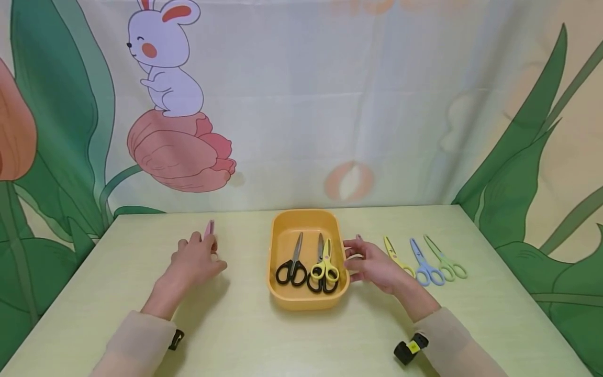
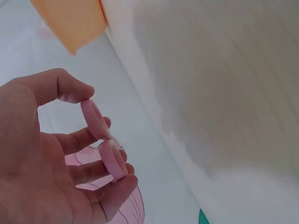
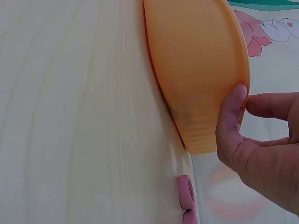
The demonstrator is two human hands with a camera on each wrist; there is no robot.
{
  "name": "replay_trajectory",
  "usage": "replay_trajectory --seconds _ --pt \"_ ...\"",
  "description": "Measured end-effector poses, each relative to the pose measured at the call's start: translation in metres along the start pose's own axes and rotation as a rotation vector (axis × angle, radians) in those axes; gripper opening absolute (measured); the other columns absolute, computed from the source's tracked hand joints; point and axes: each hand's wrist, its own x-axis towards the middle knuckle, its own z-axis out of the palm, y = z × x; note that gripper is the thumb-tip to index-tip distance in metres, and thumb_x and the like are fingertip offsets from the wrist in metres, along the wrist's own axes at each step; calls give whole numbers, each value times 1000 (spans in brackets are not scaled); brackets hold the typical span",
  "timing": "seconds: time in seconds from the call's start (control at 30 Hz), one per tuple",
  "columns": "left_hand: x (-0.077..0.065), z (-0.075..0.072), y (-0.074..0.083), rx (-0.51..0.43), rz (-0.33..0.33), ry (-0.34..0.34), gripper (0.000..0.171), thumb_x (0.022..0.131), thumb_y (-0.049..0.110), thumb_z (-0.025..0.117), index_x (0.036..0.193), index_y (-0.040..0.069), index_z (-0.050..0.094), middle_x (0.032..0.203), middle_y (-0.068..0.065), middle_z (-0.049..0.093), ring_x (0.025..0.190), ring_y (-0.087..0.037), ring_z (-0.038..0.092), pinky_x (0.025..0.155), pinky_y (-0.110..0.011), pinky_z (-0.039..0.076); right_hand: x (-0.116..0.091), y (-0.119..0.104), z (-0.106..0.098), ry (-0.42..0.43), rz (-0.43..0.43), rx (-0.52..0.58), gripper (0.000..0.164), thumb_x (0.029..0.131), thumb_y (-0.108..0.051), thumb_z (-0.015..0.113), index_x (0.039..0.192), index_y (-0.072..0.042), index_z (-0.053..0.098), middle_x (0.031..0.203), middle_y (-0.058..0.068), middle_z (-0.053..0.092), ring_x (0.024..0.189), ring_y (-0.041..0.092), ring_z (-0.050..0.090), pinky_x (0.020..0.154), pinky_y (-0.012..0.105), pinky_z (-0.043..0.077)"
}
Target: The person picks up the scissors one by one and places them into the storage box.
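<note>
My left hand (image 1: pixel 193 259) grips pink-handled scissors (image 2: pixel 96 121) by the finger loops, to the left of a yellow plastic bin (image 1: pixel 306 303). The thumb presses one loop and the fingers bend around both; in the head view only a pink part pokes out past the fingers. On the bin's right side, my right hand (image 1: pixel 377 264) pinches the rim between thumb and fingers. Inside the bin lie two black-handled scissors (image 1: pixel 292 271) and yellow scissors (image 1: pixel 327 268), which overlap one black pair. Another pink pair of scissors (image 3: pixel 186 191) lies beside the bin, mostly hidden behind my right hand in the head view.
Right of my right hand, yellow scissors (image 1: pixel 394 254), blue scissors (image 1: pixel 425 267) and green scissors (image 1: pixel 445 261) lie in a row on the pale wooden table (image 1: pixel 264 345). My right forearm partly covers the yellow pair. A printed curtain (image 1: pixel 292 104) hangs behind the table's back edge.
</note>
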Motion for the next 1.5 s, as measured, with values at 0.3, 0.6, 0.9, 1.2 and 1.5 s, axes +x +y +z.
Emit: replay_trajectory --seconds 0.3,0.6,0.9,1.2,1.5 --pt "5 5 22 -35 24 53 39 86 28 65 112 1 56 105 -19 47 97 -42 44 70 -49 44 0 1 0 2 5 -2 58 99 5 54 153 11 32 132 31 42 109 34 59 80 38 60" --pt "7 8 45 -62 64 74 37 87 28 63 111 1 54 104 -20 46 96 -40 44 71 -47 44 -1 -1 -1 -12 6 -1 59 100 4 54 153 11 30 133 31 41 109 32 60 80 37 60" --pt "8 11 69 -62 126 106 37 87 25 62 113 0 54 104 -19 47 97 -39 45 72 -48 44 -2 -2 -2 -17 3 6 58 100 4 53 153 12 30 132 31 41 109 32 60 79 37 60" --pt "11 18 89 -50 188 124 36 87 25 61 112 1 54 101 -17 46 93 -36 45 70 -45 43 -2 -1 -1 -16 2 9 60 99 4 54 153 11 30 132 30 43 108 29 60 80 38 60" --pt "12 26 111 -37 225 104 35 88 26 61 114 3 53 103 -16 46 96 -35 44 72 -46 44 -1 0 -1 -12 10 13 60 99 5 55 153 11 30 133 30 43 109 31 59 81 39 60"
